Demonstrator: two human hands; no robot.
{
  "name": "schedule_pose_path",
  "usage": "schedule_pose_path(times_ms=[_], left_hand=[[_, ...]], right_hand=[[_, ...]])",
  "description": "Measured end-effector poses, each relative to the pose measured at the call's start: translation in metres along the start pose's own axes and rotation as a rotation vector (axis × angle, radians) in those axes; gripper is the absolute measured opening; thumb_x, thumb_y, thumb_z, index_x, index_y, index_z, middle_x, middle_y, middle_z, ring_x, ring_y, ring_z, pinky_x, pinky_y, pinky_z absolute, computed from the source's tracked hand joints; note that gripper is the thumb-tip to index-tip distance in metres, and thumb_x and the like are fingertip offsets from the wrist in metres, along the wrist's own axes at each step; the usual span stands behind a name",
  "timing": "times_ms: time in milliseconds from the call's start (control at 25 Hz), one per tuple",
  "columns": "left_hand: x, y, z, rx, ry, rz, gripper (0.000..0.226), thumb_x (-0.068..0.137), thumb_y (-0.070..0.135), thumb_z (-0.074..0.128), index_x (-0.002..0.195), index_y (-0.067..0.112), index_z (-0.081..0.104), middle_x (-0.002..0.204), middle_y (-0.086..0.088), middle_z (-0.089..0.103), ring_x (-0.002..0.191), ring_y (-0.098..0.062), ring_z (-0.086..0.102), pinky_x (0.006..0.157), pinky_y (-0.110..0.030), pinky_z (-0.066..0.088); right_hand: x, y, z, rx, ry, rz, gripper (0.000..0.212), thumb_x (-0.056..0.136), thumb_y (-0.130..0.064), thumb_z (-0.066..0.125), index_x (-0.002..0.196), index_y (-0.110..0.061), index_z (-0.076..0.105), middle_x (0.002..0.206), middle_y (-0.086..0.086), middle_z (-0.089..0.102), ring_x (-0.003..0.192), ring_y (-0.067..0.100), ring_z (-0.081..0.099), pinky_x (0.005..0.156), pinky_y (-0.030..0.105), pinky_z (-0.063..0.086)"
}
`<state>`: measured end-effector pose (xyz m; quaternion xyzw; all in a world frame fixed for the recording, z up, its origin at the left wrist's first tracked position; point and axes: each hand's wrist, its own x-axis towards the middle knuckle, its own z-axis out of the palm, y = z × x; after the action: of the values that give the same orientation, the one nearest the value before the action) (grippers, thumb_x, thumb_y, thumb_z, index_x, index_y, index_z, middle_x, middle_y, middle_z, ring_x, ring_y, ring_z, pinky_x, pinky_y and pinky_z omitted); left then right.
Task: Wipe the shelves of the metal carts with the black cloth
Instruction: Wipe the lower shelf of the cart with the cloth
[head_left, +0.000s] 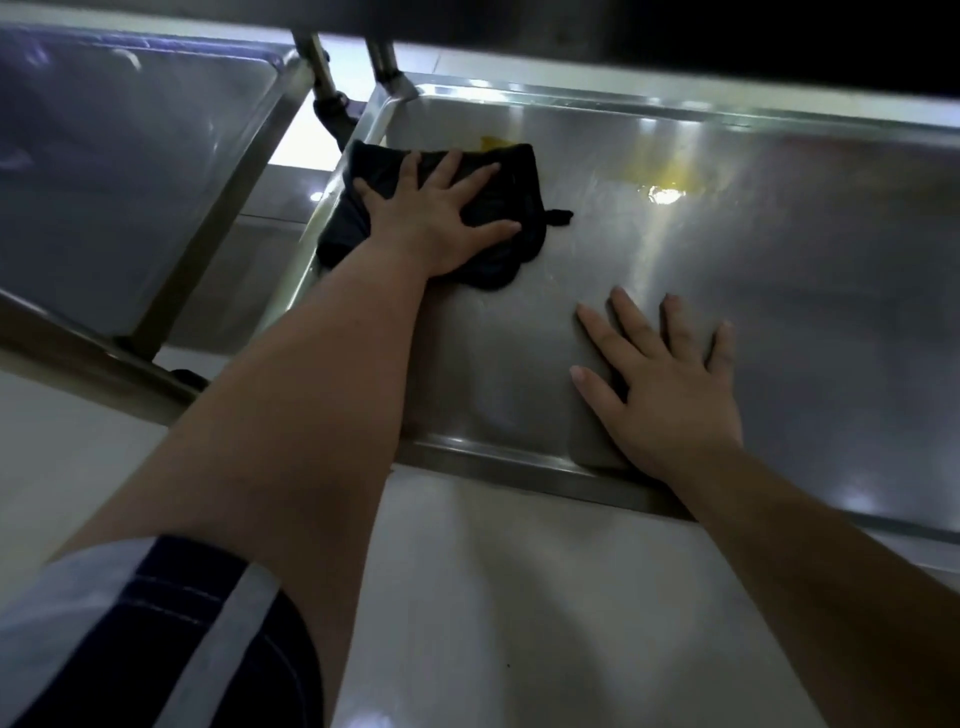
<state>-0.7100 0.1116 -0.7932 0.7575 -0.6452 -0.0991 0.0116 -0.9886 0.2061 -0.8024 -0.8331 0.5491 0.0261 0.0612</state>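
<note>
Left hand (441, 218), fingers spread flat, is pressing the cloth (511, 260) at the far-left corner of the shelf (779, 322); right hand (670, 395) is bracing flat (holding nothing) by its front rim. Wiping is probably calling next for a sweep toward the shelf's yellow spill (665, 182).

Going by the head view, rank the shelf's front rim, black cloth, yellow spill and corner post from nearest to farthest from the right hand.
1. The front rim, at the wrist of the right hand.
2. The black cloth, left, under the left hand, and the yellow spill, ahead: too close to call.
3. The corner post, far left corner, beyond the cloth.
</note>
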Motion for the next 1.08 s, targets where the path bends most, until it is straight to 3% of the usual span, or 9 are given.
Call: schedule_pose_path(times_ms=[160,440,560,640,760,960,1080], left_hand=[[-0.044,-0.002,0.005,0.028,-0.027,-0.029,0.086,0.064,0.098,0.012,0.142,0.065,-0.001,0.163,0.018,-0.004,0.15,-0.025,-0.007,0.102,-0.077,-0.002],[-0.187,-0.03,0.034,0.035,0.076,0.001,0.075,0.07,0.098,0.011,0.136,0.07,-0.012,0.161,0.021,-0.009,0.15,-0.02,-0.007,0.105,-0.072,-0.009],[-0.182,-0.026,0.029,0.006,0.073,-0.032,0.076,0.065,0.099,0.008,0.132,0.073,-0.017,0.16,0.023,-0.012,0.149,-0.018,-0.011,0.106,-0.072,-0.01],[-0.18,-0.025,0.027,0.015,0.074,-0.026,0.075,0.065,0.099,0.007,0.131,0.073,-0.018,0.16,0.023,-0.013,0.149,-0.018,-0.011,0.106,-0.072,-0.009],[-0.182,-0.024,0.031,0.023,0.073,-0.038,0.076,0.065,0.1,0.008,0.133,0.073,-0.015,0.16,0.024,-0.011,0.149,-0.018,-0.011,0.106,-0.072,-0.011],[-0.107,-0.006,0.018,0.017,0.058,-0.143,0.085,0.065,0.099,0.01,0.142,0.065,-0.003,0.163,0.017,-0.003,0.15,-0.024,-0.01,0.102,-0.076,-0.01],[-0.043,0.044,0.012,0.019,-0.004,-0.182,0.086,0.071,0.094,0.017,0.147,0.057,-0.001,0.164,0.012,-0.007,0.148,-0.032,-0.014,0.098,-0.081,-0.01]], right_hand=[[0.002,0.003,0.002,0.03,0.014,-0.001,0.064,0.088,-0.075,0.005,0.147,-0.055,-0.006,0.162,-0.019,-0.004,0.15,0.024,-0.009,0.115,0.061,-0.005],[0.0,0.0,0.003,0.015,0.023,0.011,0.065,0.088,-0.075,0.002,0.149,-0.054,-0.004,0.162,-0.018,-0.003,0.15,0.024,-0.007,0.116,0.06,-0.006],[0.002,0.01,-0.005,0.076,-0.037,-0.031,0.067,0.087,-0.074,0.009,0.15,-0.053,0.003,0.162,-0.018,-0.003,0.15,0.021,-0.009,0.116,0.056,-0.009],[-0.001,0.031,-0.012,0.128,-0.04,0.045,0.066,0.087,-0.071,0.013,0.15,-0.051,0.008,0.163,-0.017,0.0,0.15,0.022,-0.007,0.116,0.056,-0.008],[-0.02,0.053,-0.008,-0.004,-0.046,0.231,0.068,0.083,-0.072,-0.003,0.148,-0.053,-0.006,0.163,-0.015,-0.006,0.149,0.034,-0.008,0.114,0.063,-0.005],[-0.021,0.05,-0.002,-0.006,-0.032,0.226,0.068,0.081,-0.071,-0.008,0.147,-0.053,-0.012,0.163,-0.014,-0.008,0.148,0.034,-0.009,0.114,0.063,-0.004],[-0.023,0.052,-0.001,-0.024,-0.026,0.229,0.067,0.082,-0.07,-0.009,0.147,-0.052,-0.014,0.163,-0.013,-0.009,0.148,0.034,-0.011,0.114,0.064,-0.005]])
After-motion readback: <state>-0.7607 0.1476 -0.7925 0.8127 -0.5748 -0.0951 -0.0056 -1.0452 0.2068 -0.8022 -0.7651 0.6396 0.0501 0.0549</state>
